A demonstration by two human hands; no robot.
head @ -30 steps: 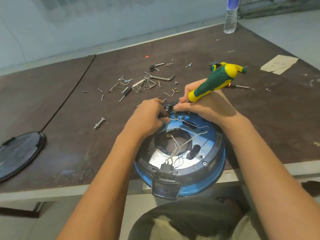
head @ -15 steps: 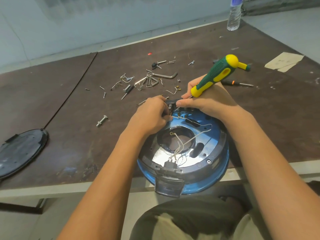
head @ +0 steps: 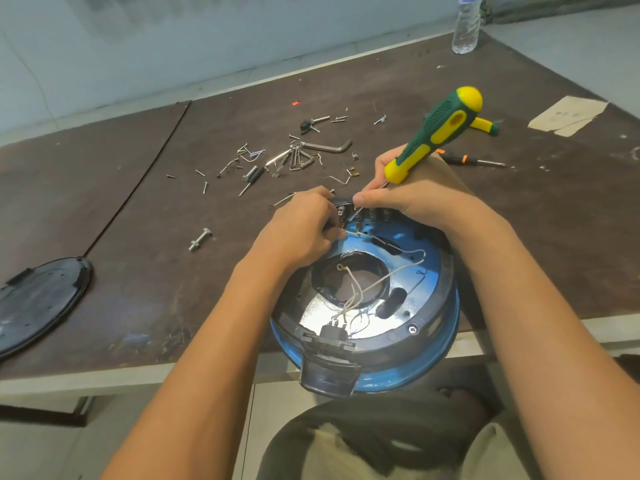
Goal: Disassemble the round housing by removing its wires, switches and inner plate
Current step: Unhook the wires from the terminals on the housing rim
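The round blue housing (head: 446,327) lies on the table's front edge and hangs partly over it, its shiny inner plate (head: 408,275) facing up. White wires (head: 388,278) run from a black connector (head: 334,332) at the near rim across the central hole to the switch block (head: 349,216) at the far rim. My left hand (head: 301,226) pinches a white wire end by that block. My right hand (head: 415,199) grips a green-and-yellow screwdriver (head: 436,133), its tip down at the switch terminals.
Loose screws, hex keys and clips (head: 291,157) lie scattered beyond the housing. A bolt (head: 200,240) sits to the left. The black round cover (head: 38,303) rests at the left edge. A second screwdriver (head: 474,162), brown paper (head: 568,114) and a water bottle (head: 467,26) stand on the right.
The screwdriver handle has tilted more upright while its tip stays at the switch terminals. My left hand remains at the wire end. The view shifted slightly.
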